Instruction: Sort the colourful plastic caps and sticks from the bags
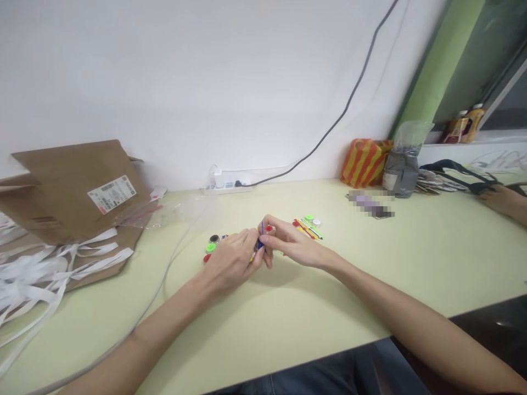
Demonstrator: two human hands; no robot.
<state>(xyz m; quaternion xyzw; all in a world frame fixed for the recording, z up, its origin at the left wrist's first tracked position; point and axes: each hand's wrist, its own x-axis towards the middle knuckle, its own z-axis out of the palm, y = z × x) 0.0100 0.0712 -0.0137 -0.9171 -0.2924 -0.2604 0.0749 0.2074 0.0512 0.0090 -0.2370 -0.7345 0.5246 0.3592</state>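
Observation:
My left hand [234, 255] and my right hand [292, 244] meet over the table, both with closed fingers. Between their fingertips is a thin blue piece [262, 228], mostly hidden, so its kind is unclear. Left of my left hand stand small round pots with a black lid [214, 239], a green lid [211, 248] and a red lid [207, 258]. Another red-lidded pot [269, 229] shows just behind my right fingers. Beyond my right hand lie coloured strips [308, 229] in yellow, green and red, beside a green lid [309, 218] and a white lid [317, 223].
At left are a cardboard box [74, 192] and white strips [37, 274]. A grey cable [164, 274] crosses the table. Along the wall are a power strip [230, 186], a striped bag [362, 164] and a grey bag [401, 170]. Another person's hand [504, 200] rests at far right.

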